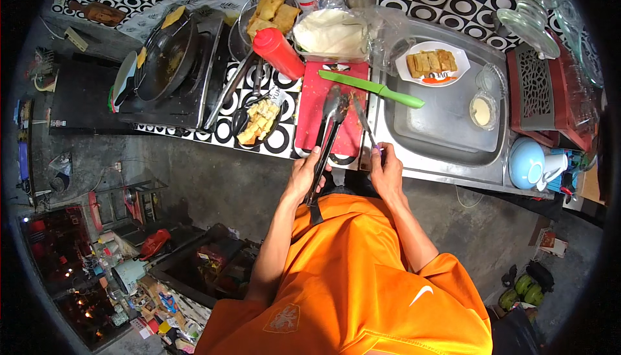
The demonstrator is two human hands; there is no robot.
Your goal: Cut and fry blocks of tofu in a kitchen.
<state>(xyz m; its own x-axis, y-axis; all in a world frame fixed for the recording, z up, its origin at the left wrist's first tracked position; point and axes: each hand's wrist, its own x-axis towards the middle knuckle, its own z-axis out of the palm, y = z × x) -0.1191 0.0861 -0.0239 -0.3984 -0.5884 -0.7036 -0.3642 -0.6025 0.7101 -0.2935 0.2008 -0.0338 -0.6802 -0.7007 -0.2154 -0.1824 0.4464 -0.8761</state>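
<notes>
My left hand (306,175) grips the black handle of metal tongs (328,127), whose tips lie over a red cutting board (310,107). My right hand (387,168) holds a small knife (363,117) with a purple handle, its blade beside the tong tips. A green knife (373,88) rests across the board's upper part and the sink's edge. Left of the board, a dark plate holds cut yellow food pieces (258,120). A white dish in the sink area bears cut fried rolls (432,62) and red sauce. A red squeeze bottle (279,54) leans near the board's upper left.
A wok (167,66) sits on the stove (194,107) at left. Behind the board are a bowl of fried pastries (272,13) and a container of white wrappers (331,32). The metal sink (436,122) holds a small glass cup (482,111); blue bowls (526,161) stand at right.
</notes>
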